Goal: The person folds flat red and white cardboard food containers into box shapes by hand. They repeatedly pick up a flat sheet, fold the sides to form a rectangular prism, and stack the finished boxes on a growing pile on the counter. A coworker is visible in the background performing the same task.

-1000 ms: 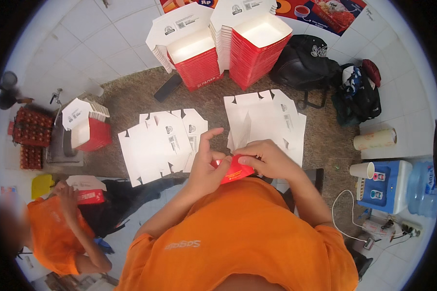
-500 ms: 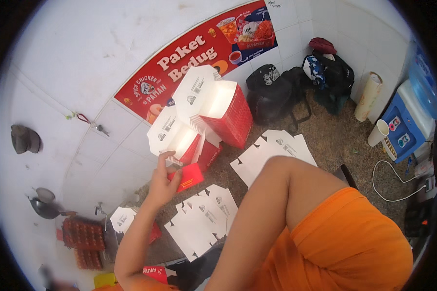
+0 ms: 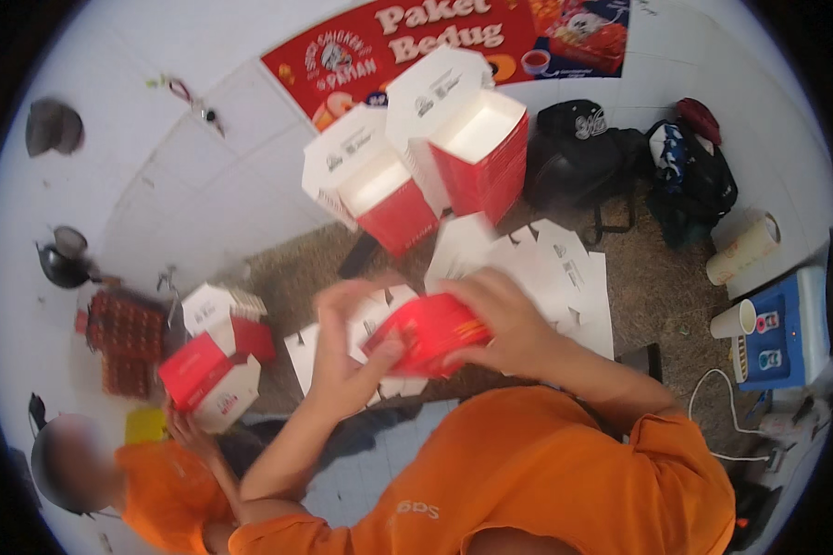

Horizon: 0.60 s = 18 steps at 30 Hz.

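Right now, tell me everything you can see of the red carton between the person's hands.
The red carton looks like folded paperboard, with glossy red faces and yellowish print blurred by motion. It is held tilted, apparently above the counter, in front of white flat blanks. The right hand grips its right end; the left hand's thumb overlaps its left end. A blurred white flap beyond it may be its lid, but the join is hidden. Its inside cannot be made out.
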Motion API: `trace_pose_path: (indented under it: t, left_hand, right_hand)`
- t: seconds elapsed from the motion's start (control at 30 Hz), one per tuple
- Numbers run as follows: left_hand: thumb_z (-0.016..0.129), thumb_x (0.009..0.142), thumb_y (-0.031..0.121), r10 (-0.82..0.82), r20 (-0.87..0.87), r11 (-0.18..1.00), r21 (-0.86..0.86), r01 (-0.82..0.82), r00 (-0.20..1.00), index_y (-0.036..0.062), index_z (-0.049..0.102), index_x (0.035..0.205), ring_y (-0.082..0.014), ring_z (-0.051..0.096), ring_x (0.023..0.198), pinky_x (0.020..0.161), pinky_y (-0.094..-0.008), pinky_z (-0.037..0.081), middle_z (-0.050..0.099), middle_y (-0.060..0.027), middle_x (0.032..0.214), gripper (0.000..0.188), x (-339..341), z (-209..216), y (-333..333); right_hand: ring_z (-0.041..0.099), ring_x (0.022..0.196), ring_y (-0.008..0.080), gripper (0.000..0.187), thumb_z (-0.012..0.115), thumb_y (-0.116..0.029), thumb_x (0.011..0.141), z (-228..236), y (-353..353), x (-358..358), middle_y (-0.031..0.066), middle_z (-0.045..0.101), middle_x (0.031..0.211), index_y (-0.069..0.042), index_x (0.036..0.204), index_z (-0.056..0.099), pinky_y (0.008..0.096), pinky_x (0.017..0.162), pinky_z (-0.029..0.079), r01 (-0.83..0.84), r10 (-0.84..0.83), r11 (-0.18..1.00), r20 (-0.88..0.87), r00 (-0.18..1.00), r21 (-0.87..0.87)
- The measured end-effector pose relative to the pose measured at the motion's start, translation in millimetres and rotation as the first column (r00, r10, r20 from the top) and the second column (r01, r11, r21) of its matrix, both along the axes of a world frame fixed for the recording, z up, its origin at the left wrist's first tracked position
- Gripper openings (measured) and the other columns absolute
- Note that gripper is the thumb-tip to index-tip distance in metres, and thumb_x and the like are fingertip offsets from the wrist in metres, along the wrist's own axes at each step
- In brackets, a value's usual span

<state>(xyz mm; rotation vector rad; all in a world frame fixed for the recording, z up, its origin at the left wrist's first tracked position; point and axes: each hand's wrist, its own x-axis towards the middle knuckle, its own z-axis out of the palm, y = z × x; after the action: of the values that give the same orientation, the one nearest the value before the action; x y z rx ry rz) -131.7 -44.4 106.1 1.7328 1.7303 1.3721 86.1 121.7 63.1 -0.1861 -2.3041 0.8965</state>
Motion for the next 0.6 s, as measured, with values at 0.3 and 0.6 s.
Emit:
trace_pose_path:
  t: [0.3, 0.6]
  left_hand:
    - [0.078, 0.098, 0.014, 0.3, 0.572, 0.945, -0.284, -0.159, 0.763, -0.0025, 0.061, 0.138, -0.0155, 0.066, 0.116, 0.102, -0.0319, 0.05, 0.072, -0.0077, 0.126, 0.046, 30, -106, -24]
    - [0.05, 0.11, 0.01, 0.257, 0.965, 0.897, -0.257, -0.36, -0.047, -0.0024, 0.055, 0.136, -0.0244, 0.073, 0.11, 0.086, -0.0352, 0.067, 0.069, -0.0166, 0.126, 0.029, 43, -90, 3]
  right_hand:
    - [0.069, 0.115, 0.0219, 0.072, 0.096, -0.022, 0.079, -58, 39, 22, 0.0134, 0.073, 0.122, 0.001, 0.137, 0.059, 0.0348, 0.102, 0.053, 0.198, -0.219, 0.725, 0.051, 0.974, -0.659]
    - [0.05, 0.142, 0.0399, 0.038, 0.09, -0.017, 0.075, -56, -19, -32, 0.017, 0.059, 0.143, -0.008, 0.102, 0.065, 0.056, 0.114, 0.043, -0.278, 0.291, 0.941, -0.047, 0.955, 0.193]
